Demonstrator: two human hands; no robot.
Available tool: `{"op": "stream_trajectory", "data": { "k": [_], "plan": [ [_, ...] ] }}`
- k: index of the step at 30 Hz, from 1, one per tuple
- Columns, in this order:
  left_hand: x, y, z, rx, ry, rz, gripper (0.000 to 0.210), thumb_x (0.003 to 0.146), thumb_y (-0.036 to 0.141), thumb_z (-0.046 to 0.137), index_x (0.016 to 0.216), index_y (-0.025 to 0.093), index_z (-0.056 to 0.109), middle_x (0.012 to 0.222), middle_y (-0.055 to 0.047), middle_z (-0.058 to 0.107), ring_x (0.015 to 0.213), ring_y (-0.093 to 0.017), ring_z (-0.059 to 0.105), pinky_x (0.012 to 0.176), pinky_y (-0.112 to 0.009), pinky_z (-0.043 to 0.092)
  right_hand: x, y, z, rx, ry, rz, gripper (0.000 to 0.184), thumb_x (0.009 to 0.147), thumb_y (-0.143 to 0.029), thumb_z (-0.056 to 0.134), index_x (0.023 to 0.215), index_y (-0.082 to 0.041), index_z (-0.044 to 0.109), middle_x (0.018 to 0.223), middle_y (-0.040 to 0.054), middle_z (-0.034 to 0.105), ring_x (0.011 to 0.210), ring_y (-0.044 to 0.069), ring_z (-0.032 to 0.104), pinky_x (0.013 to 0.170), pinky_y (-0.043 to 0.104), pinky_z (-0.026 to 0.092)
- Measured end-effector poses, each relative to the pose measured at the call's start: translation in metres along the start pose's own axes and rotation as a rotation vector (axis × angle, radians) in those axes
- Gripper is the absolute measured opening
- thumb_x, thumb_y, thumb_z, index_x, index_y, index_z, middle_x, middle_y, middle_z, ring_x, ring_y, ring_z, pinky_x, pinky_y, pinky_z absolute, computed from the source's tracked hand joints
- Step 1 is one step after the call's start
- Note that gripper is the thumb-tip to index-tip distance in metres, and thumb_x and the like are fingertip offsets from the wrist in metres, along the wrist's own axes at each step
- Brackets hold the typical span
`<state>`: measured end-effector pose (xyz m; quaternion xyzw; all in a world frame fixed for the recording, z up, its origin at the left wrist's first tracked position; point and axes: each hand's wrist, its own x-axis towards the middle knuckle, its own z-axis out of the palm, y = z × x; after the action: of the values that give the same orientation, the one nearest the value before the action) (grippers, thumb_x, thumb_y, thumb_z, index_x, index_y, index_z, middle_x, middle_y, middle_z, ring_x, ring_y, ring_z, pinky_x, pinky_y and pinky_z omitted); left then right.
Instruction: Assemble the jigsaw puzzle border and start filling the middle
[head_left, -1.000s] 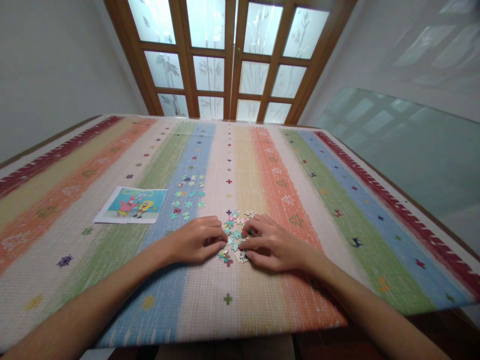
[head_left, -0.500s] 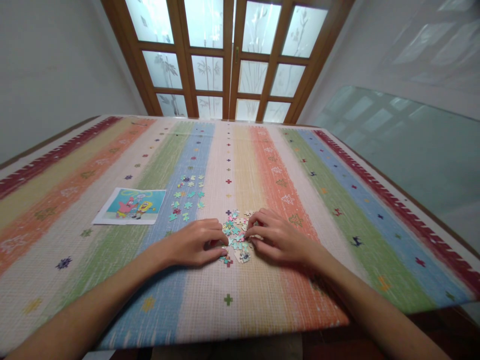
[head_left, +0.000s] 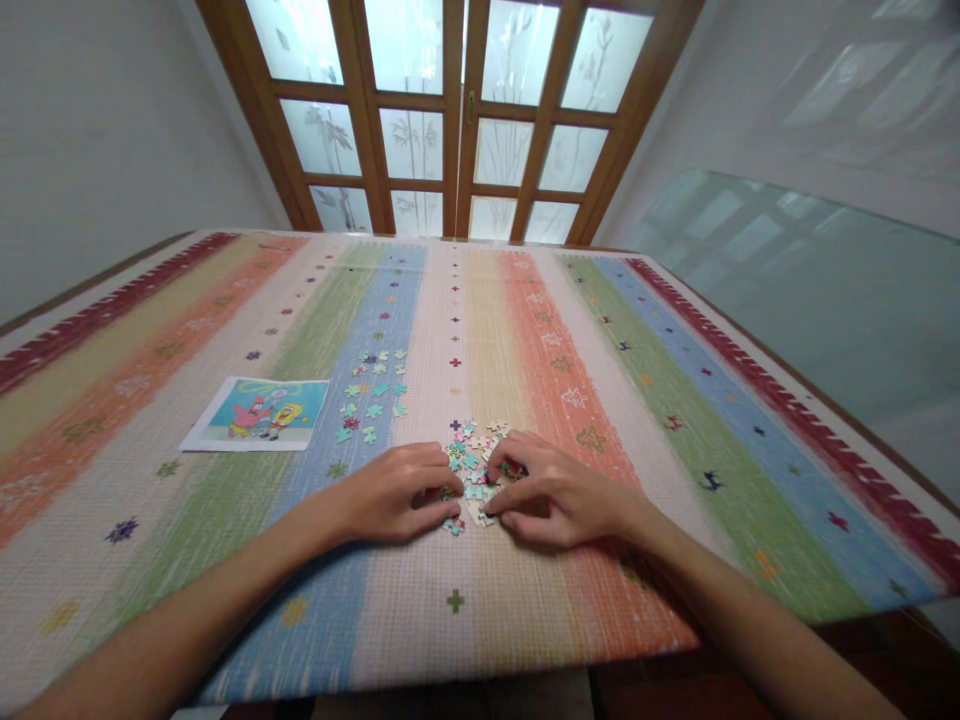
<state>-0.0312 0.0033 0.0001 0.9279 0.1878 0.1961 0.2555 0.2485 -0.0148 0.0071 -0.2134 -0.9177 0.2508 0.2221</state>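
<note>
Head view: jigsaw pile (head_left: 471, 462) at frame centre on a striped tablecloth (head_left: 525, 610).
From where I stand, the left hand (head_left: 405, 492) and right hand (head_left: 555, 492) flank the pile, fingers bent; whether either pinches a piece, I cannot tell. Loose rows of pieces (head_left: 376, 390) lie left of centre; a printed picture (head_left: 259, 415), farther left. Wood-framed glazed doors (head_left: 453, 110) occupy the upper centre, a pale wall (head_left: 105, 130) the upper left.

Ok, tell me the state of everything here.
Puzzle pile: loosely heaped
Left hand: curled, at the pile's left edge
Right hand: curled, over the pile's right side
Spread pieces: laid out in rough rows
Picture sheet: flat, face up
Tablecloth: spread out
</note>
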Motion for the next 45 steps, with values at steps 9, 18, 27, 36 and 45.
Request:
{"op": "stream_trajectory", "data": {
  "k": [9, 18, 27, 36, 45],
  "plan": [
    [0.003, 0.008, 0.013, 0.139, 0.040, -0.009, 0.021, 0.105, 0.027, 0.053, 0.111, 0.018, 0.071, 0.087, -0.005, 0.065, 0.081, -0.019, 0.058, 0.074, -0.032, 0.046, 0.002, -0.003, -0.004, -0.021, 0.004, 0.014, 0.013, 0.086, -0.022, 0.065, 0.078, -0.019, 0.075, 0.097, 0.0080, 0.064, 0.093, 0.022, 0.055, 0.087, 0.040, 0.045],
    [0.005, 0.013, 0.014, 0.142, 0.023, -0.050, 0.021, 0.105, 0.026, 0.052, 0.108, 0.018, 0.071, 0.088, -0.006, 0.064, 0.082, -0.021, 0.058, 0.075, -0.034, 0.046, 0.003, -0.002, 0.002, -0.060, 0.045, 0.017, 0.014, 0.087, -0.021, 0.064, 0.092, -0.017, 0.076, 0.096, 0.0082, 0.064, 0.090, 0.021, 0.056, 0.084, 0.038, 0.045],
    [0.003, 0.014, 0.016, 0.060, 0.031, -0.117, 0.018, 0.102, 0.022, 0.052, 0.108, 0.020, 0.069, 0.092, -0.006, 0.067, 0.088, -0.022, 0.060, 0.079, -0.035, 0.047, 0.003, -0.002, 0.006, -0.048, -0.004, -0.014, 0.022, 0.091, -0.023, 0.063, 0.104, -0.021, 0.081, 0.100, 0.0081, 0.064, 0.093, 0.020, 0.058, 0.085, 0.037, 0.046],
    [0.006, 0.013, 0.016, -0.044, 0.055, -0.201, 0.007, 0.098, 0.022, 0.059, 0.097, 0.020, 0.065, 0.087, -0.003, 0.063, 0.084, -0.020, 0.056, 0.078, -0.034, 0.046, 0.002, -0.003, 0.013, -0.040, 0.023, -0.045, 0.018, 0.089, -0.024, 0.065, 0.093, -0.021, 0.082, 0.097, 0.0072, 0.064, 0.089, 0.019, 0.057, 0.083, 0.037, 0.045],
    [0.008, 0.016, 0.001, -0.197, 0.110, -0.218, 0.009, 0.096, 0.024, 0.060, 0.090, 0.021, 0.066, 0.083, -0.001, 0.064, 0.078, -0.017, 0.056, 0.074, -0.031, 0.045, 0.002, -0.001, 0.014, -0.038, 0.022, -0.027, 0.017, 0.087, -0.024, 0.065, 0.093, -0.022, 0.081, 0.096, 0.0068, 0.063, 0.088, 0.020, 0.057, 0.082, 0.037, 0.045]
  ]
}}
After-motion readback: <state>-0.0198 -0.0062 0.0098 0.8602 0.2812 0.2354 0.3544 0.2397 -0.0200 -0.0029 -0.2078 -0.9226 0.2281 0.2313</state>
